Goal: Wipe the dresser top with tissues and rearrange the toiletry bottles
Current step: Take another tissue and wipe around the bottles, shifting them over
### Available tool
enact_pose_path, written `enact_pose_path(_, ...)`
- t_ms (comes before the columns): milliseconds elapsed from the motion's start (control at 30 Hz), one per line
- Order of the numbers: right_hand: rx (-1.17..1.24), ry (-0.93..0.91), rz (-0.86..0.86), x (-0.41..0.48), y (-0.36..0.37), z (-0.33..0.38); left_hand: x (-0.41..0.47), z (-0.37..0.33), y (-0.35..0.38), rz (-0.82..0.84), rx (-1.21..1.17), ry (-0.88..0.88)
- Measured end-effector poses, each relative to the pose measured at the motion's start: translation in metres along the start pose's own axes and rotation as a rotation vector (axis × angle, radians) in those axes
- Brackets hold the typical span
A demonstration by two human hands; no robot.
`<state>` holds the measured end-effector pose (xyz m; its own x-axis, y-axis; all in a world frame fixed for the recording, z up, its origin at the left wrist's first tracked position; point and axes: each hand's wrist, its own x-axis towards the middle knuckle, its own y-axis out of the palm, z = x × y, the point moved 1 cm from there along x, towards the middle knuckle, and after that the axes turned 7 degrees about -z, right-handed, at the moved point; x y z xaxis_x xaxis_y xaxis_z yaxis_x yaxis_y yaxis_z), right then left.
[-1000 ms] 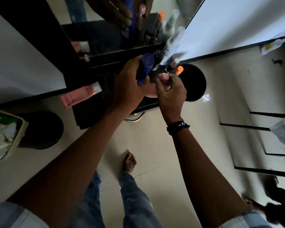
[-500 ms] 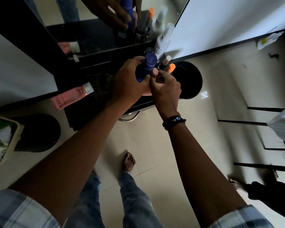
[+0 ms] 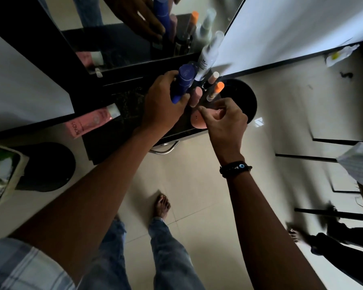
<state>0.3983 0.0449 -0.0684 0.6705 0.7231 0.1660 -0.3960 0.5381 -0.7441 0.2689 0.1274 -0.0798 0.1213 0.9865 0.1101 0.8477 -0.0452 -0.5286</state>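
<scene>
My left hand [image 3: 162, 105] is wrapped around a tall blue bottle [image 3: 182, 82], which stands upright on the dark dresser top [image 3: 128, 114]. Just right of it stand a pink bottle [image 3: 196, 96], a white spray bottle [image 3: 208, 57], a slim orange-capped tube [image 3: 216, 91] and a pale-capped one [image 3: 213, 77]. My right hand [image 3: 225, 120] hovers with fingers curled over a round pink compact [image 3: 197, 122] near the dresser's front edge; I cannot see anything held in it. A pink tube [image 3: 90, 121] lies flat at the dresser's left end.
A mirror [image 3: 124, 32] behind the dresser reflects the bottles and my hand. Black round stools stand at the left [image 3: 46, 166] and right [image 3: 245, 101]. A basket of crumpled tissues [image 3: 0, 172] sits far left. Another person's leg and foot [image 3: 314, 239] are at the lower right.
My right hand has drawn back from the bottles toward the pink compact and parted from my left hand. The left hand still grips the blue bottle.
</scene>
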Motion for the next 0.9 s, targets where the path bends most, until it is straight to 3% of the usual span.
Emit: enact_pose_path(900, -0.088, 0.077, 0.037, 0.031, -0.006, 0.008, -0.032, 0.023, -0.019, -0.023, 0.011, -0.125)
